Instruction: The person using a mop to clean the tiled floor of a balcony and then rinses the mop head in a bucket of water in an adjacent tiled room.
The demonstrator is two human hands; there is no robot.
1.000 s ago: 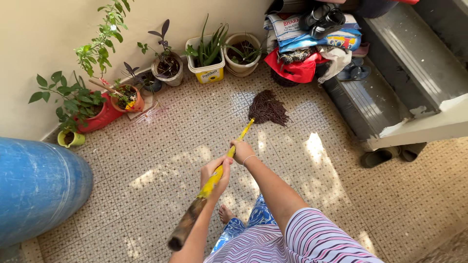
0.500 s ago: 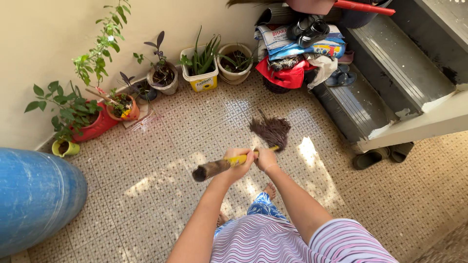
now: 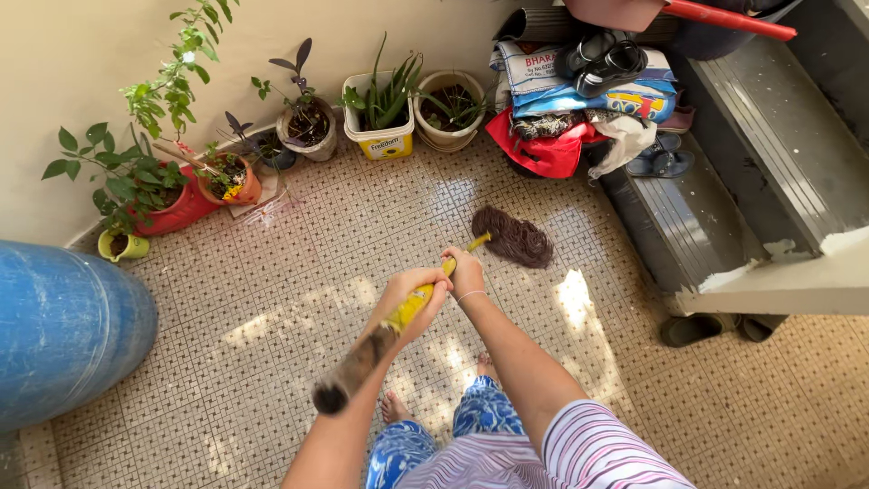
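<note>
A striped top (image 3: 579,453) and patterned blue trousers (image 3: 480,412) are seen at the bottom edge, with bare feet (image 3: 394,407) planted on the tiled floor (image 3: 272,362). A mop (image 3: 434,281) is gripped in both hands: the left hand (image 3: 412,294) is wrapped shut round the yellow part of the handle, and the right hand (image 3: 466,270), a thin band at its wrist, is clamped on the handle just ahead of it, the two hands touching. The dark butt of the handle (image 3: 348,376) is pointed back toward the camera, blurred, while the shaft is angled away and down to the right. The brown mop head (image 3: 514,237) is laid flat on the tiles just beyond the hands, beside a patch of sunlight.

To the left, a large blue drum (image 3: 63,330) is cut off by the frame edge. Along the far wall a row of potted plants is lined up — a small yellow-green pot (image 3: 122,246), a red pot (image 3: 186,206), an orange pot (image 3: 237,181), a grey pot (image 3: 308,131), a white tub (image 3: 385,136) holding spiky leaves, and a cream pot (image 3: 448,113). To the right of these, bags and cloth are heaped in a pile (image 3: 566,122) — topped by a pair of black shoes (image 3: 602,59). Grey steps (image 3: 724,181) are seen rising at the right, with blue sandals (image 3: 661,158) left on the lowest one and dark slippers (image 3: 711,328) tucked under a white ledge (image 3: 787,285).
</note>
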